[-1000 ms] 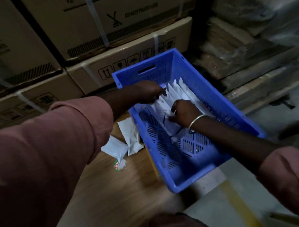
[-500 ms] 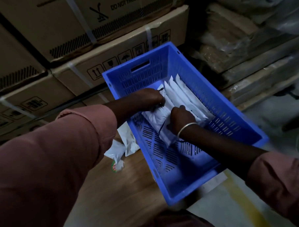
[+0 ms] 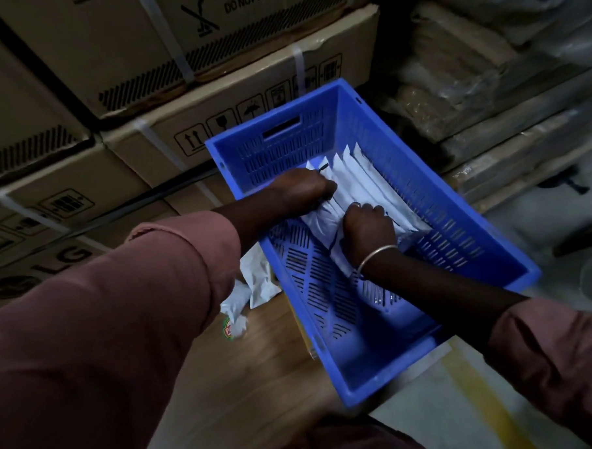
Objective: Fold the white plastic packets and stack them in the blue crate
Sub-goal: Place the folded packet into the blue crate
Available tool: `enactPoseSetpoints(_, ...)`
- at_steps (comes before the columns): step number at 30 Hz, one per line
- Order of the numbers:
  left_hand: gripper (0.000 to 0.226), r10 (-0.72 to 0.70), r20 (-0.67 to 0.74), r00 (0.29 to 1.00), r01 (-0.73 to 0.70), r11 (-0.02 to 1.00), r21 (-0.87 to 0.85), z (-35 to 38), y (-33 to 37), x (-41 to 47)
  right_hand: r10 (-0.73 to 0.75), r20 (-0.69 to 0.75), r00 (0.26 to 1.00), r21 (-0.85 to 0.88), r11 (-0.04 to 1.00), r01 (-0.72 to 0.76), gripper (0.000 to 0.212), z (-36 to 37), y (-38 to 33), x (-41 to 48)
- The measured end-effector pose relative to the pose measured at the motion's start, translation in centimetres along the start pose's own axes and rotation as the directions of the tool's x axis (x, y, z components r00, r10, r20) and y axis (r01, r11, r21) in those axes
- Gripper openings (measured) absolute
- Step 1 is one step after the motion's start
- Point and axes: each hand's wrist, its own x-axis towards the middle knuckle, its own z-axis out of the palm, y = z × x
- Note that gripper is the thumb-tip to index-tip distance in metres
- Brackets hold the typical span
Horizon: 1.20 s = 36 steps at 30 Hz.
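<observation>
Fingers of both hands are curled down onto the same folded packet [image 3: 321,219] inside the blue crate [image 3: 456,200], so neither hand is free.

Furthest left, outside the crate's left wall, a few loose packets [image 3: 256,280] lie crumpled on the wooden board [image 3: 243,379], just beside the left forearm; these look not yet folded, and the left hand is the nearer one to fetch them.

Next comes the left hand [image 3: 300,190], reaching over the crate's left rim, its fingers bent and pressing the far end of the packet toward the row. Whether they pinch it or only push, I cannot tell.

Then the right hand [image 3: 369,228], a bangle [image 3: 377,256] at its wrist, is clenched on the packet's near end.

Rightmost stands the row of packets [image 3: 364,184], on edge and leaning against the crate's right wall. Their long axis runs from the far wall toward the person, and the held packet lies parallel to them, touching the row's left side. Judging by this, the next move is a sideways push rightward.
</observation>
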Motion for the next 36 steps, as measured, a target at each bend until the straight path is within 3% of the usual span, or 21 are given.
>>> enactPoseSetpoints(4,0.048,0.246,-0.049,0.968,-0.234,0.956,0.179,0.0,-0.1,-0.7,0.058,-0.005,0.998,0.008,0.998,-0.058,0.037,1.1,-0.6,-0.1)
enactPoseSetpoints(8,0.054,0.307,-0.088,0.948,-0.287,0.940,0.185,0.1,-0.8,-1.5,0.051,0.031,0.998,0.014,0.999,-0.051,0.060,1.1,-0.5,-0.1)
enactPoseSetpoints(10,0.067,0.327,-0.093,0.940,-0.301,0.928,0.221,0.3,-1.3,-1.7,0.046,0.027,0.999,0.014,0.999,-0.047,0.074,0.8,-0.4,-0.4)
enactPoseSetpoints(14,0.079,0.292,-0.133,0.947,-0.244,0.925,0.292,0.7,-2.0,-1.6,0.044,0.023,0.999,0.021,0.999,-0.044,0.086,0.7,-0.4,-1.0)
enactPoseSetpoints(18,0.059,0.234,-0.181,0.955,-0.187,0.952,0.242,0.3,-1.8,-1.9,0.061,0.031,0.998,0.044,0.997,-0.062,0.091,0.8,-0.5,-1.4)
enactPoseSetpoints(23,0.049,0.108,-0.257,0.960,-0.064,0.983,0.172,-0.1,-1.1,-2.1,0.137,0.030,0.990,0.128,0.982,-0.140,0.070,0.8,-0.3,-1.0)
enactPoseSetpoints(27,0.030,-0.005,-0.208,0.978,0.019,0.998,0.064,0.5,-0.8,-1.8,0.233,0.008,0.972,0.150,0.961,-0.232,0.057,0.9,-0.5,-1.1)
enactPoseSetpoints(31,0.036,-0.071,-0.218,0.973,0.049,0.993,-0.104,0.8,-0.9,-1.6,0.265,0.066,0.962,0.171,0.947,-0.272,0.068,0.6,-0.6,-1.0)
enactPoseSetpoints(36,0.015,-0.120,-0.165,0.979,0.095,0.984,-0.153,0.3,-1.5,-1.9,0.243,0.100,0.965,0.237,0.936,-0.261,0.078,0.0,-0.2,-1.5)
